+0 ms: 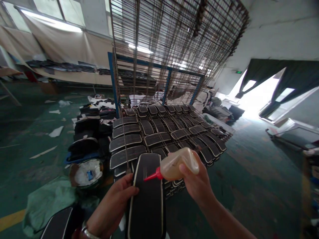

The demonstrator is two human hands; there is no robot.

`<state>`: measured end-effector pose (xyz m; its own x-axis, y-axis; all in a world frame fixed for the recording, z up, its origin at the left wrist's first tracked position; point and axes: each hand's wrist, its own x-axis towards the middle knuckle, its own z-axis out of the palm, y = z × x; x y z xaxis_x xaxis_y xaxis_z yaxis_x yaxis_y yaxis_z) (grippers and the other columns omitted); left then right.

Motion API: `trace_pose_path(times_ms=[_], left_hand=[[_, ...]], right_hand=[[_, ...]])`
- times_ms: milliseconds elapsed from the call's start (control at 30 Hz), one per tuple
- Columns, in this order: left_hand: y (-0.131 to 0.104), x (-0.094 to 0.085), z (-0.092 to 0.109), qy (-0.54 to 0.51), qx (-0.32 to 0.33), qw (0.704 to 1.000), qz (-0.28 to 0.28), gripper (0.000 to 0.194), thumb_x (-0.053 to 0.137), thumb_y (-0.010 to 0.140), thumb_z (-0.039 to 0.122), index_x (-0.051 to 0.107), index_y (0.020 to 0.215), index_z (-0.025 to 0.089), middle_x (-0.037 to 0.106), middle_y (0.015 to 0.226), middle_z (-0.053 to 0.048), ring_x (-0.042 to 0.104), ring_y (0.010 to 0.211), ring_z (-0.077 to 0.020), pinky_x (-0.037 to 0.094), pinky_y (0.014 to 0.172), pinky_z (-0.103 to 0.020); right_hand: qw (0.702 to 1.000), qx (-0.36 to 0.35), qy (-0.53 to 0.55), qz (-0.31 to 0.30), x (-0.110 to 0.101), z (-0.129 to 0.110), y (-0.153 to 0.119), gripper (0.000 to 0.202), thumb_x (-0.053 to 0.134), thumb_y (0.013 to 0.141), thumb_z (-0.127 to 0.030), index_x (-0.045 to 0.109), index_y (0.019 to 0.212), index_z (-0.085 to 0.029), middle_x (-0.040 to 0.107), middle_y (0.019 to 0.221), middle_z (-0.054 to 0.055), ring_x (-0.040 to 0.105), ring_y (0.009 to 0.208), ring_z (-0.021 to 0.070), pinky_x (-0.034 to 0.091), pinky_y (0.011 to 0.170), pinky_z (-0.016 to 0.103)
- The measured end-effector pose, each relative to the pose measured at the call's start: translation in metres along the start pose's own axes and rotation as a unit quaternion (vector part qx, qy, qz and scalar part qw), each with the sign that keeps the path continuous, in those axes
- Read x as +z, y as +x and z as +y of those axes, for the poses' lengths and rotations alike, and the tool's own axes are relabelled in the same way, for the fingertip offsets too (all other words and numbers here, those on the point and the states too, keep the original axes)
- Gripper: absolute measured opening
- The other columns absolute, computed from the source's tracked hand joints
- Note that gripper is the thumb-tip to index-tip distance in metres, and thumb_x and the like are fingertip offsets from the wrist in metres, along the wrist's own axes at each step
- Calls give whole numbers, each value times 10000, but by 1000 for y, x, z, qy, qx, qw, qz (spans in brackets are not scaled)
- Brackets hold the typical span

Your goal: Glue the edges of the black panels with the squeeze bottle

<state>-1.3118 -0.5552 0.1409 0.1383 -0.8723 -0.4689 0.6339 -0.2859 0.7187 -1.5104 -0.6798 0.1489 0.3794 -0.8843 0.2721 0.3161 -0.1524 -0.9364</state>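
Note:
A long black panel (148,205) with a pale edge line stands out at the bottom centre. My left hand (119,196) grips its left edge, thumb on the face and the other fingers partly hidden. In my right hand (195,176) is a translucent squeeze bottle (174,165) with amber contents, its side dented. The bottle's red nozzle (153,174) points left over the upper part of the panel; whether the tip touches the surface I cannot tell.
Behind the panel, a wire rack (159,127) holds many similar black panels, its empty grids raised above. Left are stacked black pieces (87,132), a round tub (87,172) and green cloth (50,202). Another black panel (58,224) lies bottom left.

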Motion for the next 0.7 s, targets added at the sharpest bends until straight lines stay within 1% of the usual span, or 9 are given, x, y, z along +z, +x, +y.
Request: trace_pose_path(times_ms=[100, 167, 233, 367, 467, 533, 567, 633, 700], left_hand=[[-1, -5, 5, 5, 2, 1000, 8, 334, 738, 747, 130, 740, 1081, 147, 850, 939, -104, 806, 862, -288, 611, 713, -342], [-2, -6, 8, 1, 1, 1000, 7, 348, 747, 745, 141, 733, 1093, 145, 850, 942, -106, 806, 856, -289, 610, 683, -336], [-3, -5, 9, 2, -2, 1000, 9, 352, 761, 734, 146, 731, 1085, 148, 850, 947, -107, 806, 852, -290, 607, 660, -329], [-4, 4, 7, 3, -13, 1000, 3, 335, 752, 723, 126, 733, 1056, 148, 849, 942, -113, 808, 847, -292, 609, 660, -333], [-1, 10, 4, -9, -8, 1000, 7, 368, 744, 724, 124, 731, 1090, 149, 848, 938, -111, 809, 848, -291, 613, 671, -337], [4, 13, 2, -13, 4, 1000, 21, 374, 752, 716, 121, 730, 1088, 150, 849, 937, -108, 810, 851, -290, 614, 670, -333], [7, 14, 1, -12, 9, 999, 30, 373, 759, 708, 118, 730, 1079, 151, 849, 938, -106, 810, 852, -291, 613, 658, -331], [15, 17, 0, -10, 13, 999, 51, 379, 780, 682, 110, 730, 1054, 154, 848, 927, -101, 809, 839, -298, 609, 622, -331], [23, 20, -2, -14, 17, 998, 64, 371, 789, 675, 105, 730, 1037, 154, 846, 904, -96, 807, 803, -297, 607, 600, -336]], right_hand=[[997, 40, 18, -63, -4, -13, -12, 502, 915, 835, -510, 697, 1217, -269, 742, 1093, 105, 709, 1031, 372, 575, 933, 502], [995, 53, 22, -84, -9, -21, -13, 524, 918, 834, -509, 691, 1238, -264, 743, 1106, 120, 709, 1036, 381, 584, 904, 494], [996, 30, 19, -79, -16, -26, -7, 504, 908, 860, -479, 679, 1259, -274, 738, 1140, 120, 701, 1063, 376, 579, 914, 492], [998, -53, 18, -41, -24, -24, 9, 433, 885, 910, -398, 657, 1268, -312, 719, 1214, 98, 666, 1153, 354, 541, 1001, 518], [997, -46, 55, -42, -26, -17, 9, 410, 883, 916, -379, 672, 1259, -300, 720, 1218, 102, 665, 1162, 354, 530, 1030, 544], [993, 3, 102, -56, -31, -10, 4, 426, 899, 893, -384, 696, 1250, -271, 738, 1174, 114, 690, 1113, 360, 564, 995, 537], [987, 49, 141, -57, -35, -6, 1, 433, 916, 871, -392, 717, 1227, -245, 750, 1134, 123, 706, 1076, 361, 586, 967, 523], [961, 155, 227, -39, -46, 1, -2, 438, 954, 827, -409, 756, 1155, -196, 766, 1073, 142, 734, 1013, 342, 620, 919, 462], [924, 239, 299, -1, -60, 9, -1, 454, 1002, 780, -400, 770, 1094, -170, 763, 1096, 174, 753, 965, 300, 632, 870, 375]])
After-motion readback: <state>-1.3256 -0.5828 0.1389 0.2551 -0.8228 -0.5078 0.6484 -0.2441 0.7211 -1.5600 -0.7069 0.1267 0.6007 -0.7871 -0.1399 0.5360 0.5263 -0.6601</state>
